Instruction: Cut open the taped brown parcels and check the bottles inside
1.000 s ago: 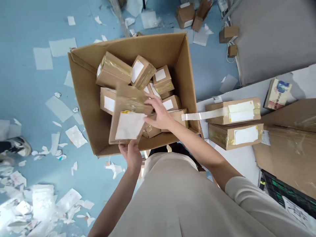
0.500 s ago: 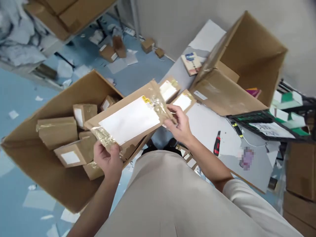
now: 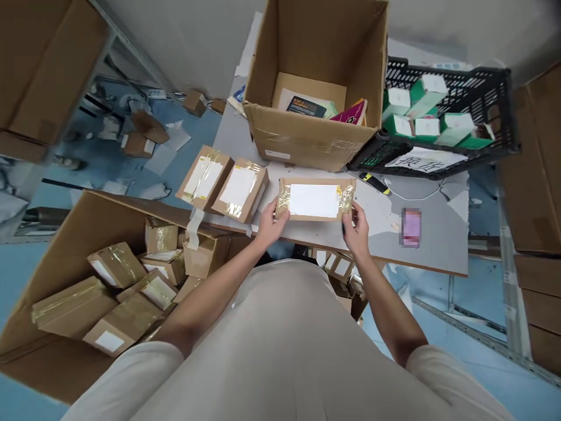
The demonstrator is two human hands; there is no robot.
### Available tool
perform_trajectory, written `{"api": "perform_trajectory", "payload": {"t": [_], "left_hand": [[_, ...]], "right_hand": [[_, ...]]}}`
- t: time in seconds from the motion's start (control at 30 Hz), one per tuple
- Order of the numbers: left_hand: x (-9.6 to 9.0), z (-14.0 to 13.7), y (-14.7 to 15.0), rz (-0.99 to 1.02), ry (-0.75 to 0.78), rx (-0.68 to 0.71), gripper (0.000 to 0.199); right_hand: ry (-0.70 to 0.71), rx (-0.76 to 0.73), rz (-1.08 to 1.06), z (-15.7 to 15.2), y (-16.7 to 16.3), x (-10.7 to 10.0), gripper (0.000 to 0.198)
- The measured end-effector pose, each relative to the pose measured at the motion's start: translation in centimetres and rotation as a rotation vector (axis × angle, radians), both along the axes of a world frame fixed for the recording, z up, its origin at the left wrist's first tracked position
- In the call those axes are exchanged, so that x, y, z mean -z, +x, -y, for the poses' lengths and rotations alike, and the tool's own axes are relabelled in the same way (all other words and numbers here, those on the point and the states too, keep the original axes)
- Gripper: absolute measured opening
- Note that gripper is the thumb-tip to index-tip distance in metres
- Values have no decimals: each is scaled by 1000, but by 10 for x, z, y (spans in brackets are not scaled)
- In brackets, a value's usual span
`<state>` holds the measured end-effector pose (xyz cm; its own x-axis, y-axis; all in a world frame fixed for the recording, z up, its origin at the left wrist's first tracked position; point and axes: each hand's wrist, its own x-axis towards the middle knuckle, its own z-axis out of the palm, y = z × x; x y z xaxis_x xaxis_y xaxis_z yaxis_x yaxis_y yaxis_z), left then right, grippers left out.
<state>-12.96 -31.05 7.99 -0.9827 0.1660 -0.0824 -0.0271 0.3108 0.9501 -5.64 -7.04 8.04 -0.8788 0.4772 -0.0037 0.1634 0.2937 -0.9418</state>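
Note:
A taped cardboard parcel (image 3: 284,217) with a large white label (image 3: 314,200) is held level over the front of the white table (image 3: 381,234). My left hand (image 3: 270,225) grips its left end, thumb at the near edge. My right hand (image 3: 356,228) closes on the right end the same way. Clear tape wraps both ends, and a small yellow mark shows by the label's right side. Just left of it are two labelled parcels, one (image 3: 240,190) nearer and one (image 3: 205,177) farther left. Whether the held parcel touches the tabletop I cannot tell.
A big open carton (image 3: 307,137) with books stands behind the parcel. Right of it is a black crate (image 3: 447,166) of green-and-white boxes. A yellow-black cutter (image 3: 374,183) and a blurred pink item (image 3: 411,228) lie on the table. Lower left, a large carton (image 3: 48,263) holds several parcels.
My hands have carried the parcel from over the large left carton rightward to the table, levelling it. The view has turned right. The red-black cutter seen earlier is no longer visible.

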Motion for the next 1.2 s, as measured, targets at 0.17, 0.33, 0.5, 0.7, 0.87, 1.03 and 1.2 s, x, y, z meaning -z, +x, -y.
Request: {"api": "perform_trajectory", "payload": {"t": [0.17, 0.33, 0.5, 0.7, 0.87, 1.03, 1.2], "left_hand": [[56, -13, -8, 92, -16, 1, 53], [83, -8, -16, 176, 76, 21, 56], [93, 2, -20, 215, 52, 88, 58], [106, 16, -19, 231, -75, 226, 77], [120, 20, -23, 260, -80, 283, 59], [126, 15, -26, 257, -46, 279, 55], [113, 17, -30, 199, -114, 243, 43]], "right_hand": [[-153, -2, 125, -1, 9, 56, 62], [-205, -24, 142, 5, 9, 78, 64], [-202, -59, 190, 1, 8, 82, 70], [-174, -112, 343, 5, 21, 88, 79], [-136, -64, 390, 5, 17, 97, 77], [-155, -53, 378, 2, -1, 100, 71], [-99, -119, 366, -1, -3, 90, 49]]}}
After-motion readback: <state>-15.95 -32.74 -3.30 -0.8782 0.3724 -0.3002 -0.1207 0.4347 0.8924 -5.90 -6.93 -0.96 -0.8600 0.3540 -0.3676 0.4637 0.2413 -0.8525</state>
